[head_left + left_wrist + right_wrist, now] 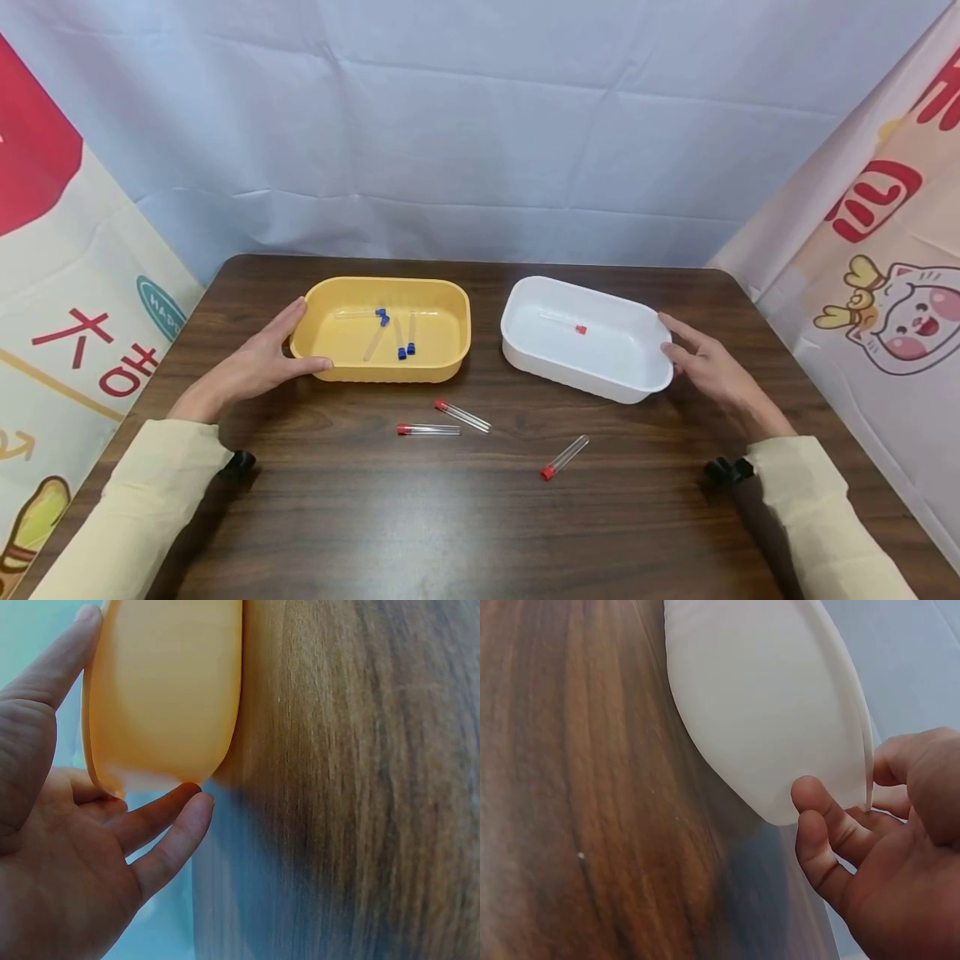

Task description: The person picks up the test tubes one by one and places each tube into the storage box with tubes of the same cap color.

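My left hand (264, 354) holds the left end of a yellow basin (390, 374), its thumb along the front rim and its other fingers at the end wall. Inside that basin lie several clear test tubes with blue caps (385, 320). At the right, my right hand (708, 367) grips the right end of a white basin (577, 382) by its rim. One red-capped test tube (581, 329) lies in the white basin. Three more red-capped tubes, a left one (429, 430), a middle one (462, 415) and a right one (566, 457), lie on the table between me and the basins.
Both basins stand on a dark wood-grain table (465, 533), with a gap between them. Behind it hangs a pale cloth (480, 150). Printed cloths (75, 275) flank the table. A black wrist strap part (238, 464) shows under the left sleeve, another (727, 471) under the right.
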A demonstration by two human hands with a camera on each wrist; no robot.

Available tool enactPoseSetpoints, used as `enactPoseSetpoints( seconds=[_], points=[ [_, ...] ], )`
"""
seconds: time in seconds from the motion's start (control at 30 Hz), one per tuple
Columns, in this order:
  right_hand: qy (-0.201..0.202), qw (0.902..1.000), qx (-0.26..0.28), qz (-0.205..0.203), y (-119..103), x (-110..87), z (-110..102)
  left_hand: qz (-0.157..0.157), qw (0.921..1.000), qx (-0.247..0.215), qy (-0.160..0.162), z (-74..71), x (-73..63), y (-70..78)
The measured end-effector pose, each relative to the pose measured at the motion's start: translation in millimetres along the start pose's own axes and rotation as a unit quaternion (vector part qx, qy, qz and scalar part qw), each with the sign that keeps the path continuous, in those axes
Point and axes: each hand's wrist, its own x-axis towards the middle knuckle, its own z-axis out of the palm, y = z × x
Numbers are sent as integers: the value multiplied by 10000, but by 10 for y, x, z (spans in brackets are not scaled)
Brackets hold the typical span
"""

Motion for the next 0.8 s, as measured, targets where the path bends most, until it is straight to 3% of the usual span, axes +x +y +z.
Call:
enactPoseSetpoints(
  seconds=[0.43,0.6,0.8],
  points=[
    [-352,9989,-69,-304,66,162,-70,102,9999,19,20,8,16,-38],
    [-35,9991,-302,-307,24,169,-51,134,9999,22,43,4,4,-39],
    [335,9972,-602,-301,-45,43,-9,126,9999,26,36,0,15,-38]
  ],
)
